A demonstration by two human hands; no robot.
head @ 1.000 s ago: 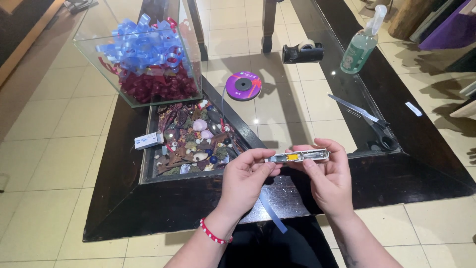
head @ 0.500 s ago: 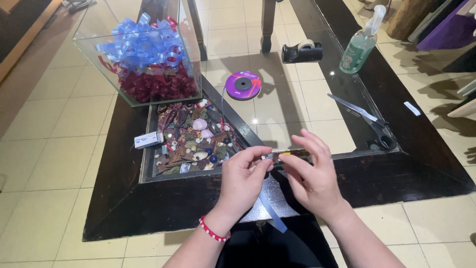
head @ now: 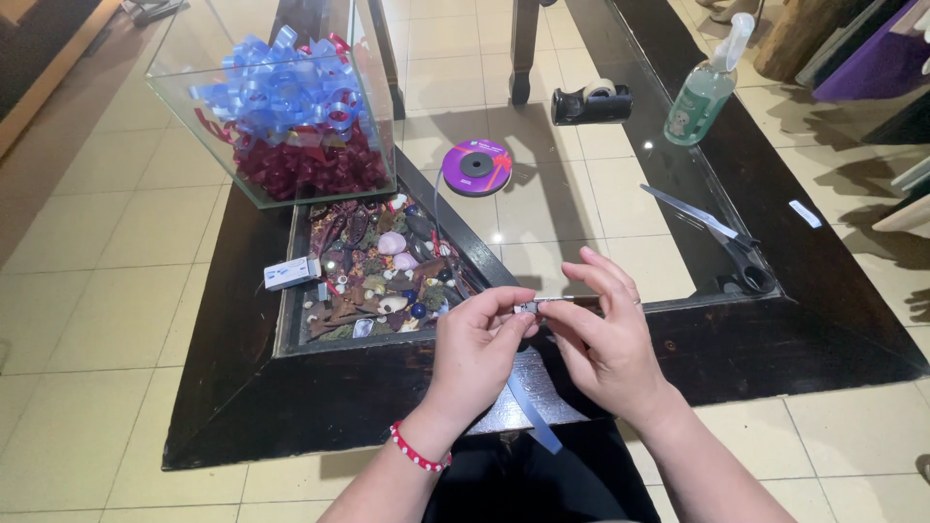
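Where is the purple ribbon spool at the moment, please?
In the head view, the purple ribbon spool lies flat on the glass table top, right of the glass box of bows, left of the tape dispenser.

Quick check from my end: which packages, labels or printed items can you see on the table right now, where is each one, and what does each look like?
Small box: left table frame, beside the shell display; flat, white with blue.
Ribbon spool: glass top, centre; round, purple printed label, dark hub.
Spray bottle: far right on the glass; clear green, small pale label, white nozzle.
White tag: right dark frame; small slim strip.
No screens or signs.
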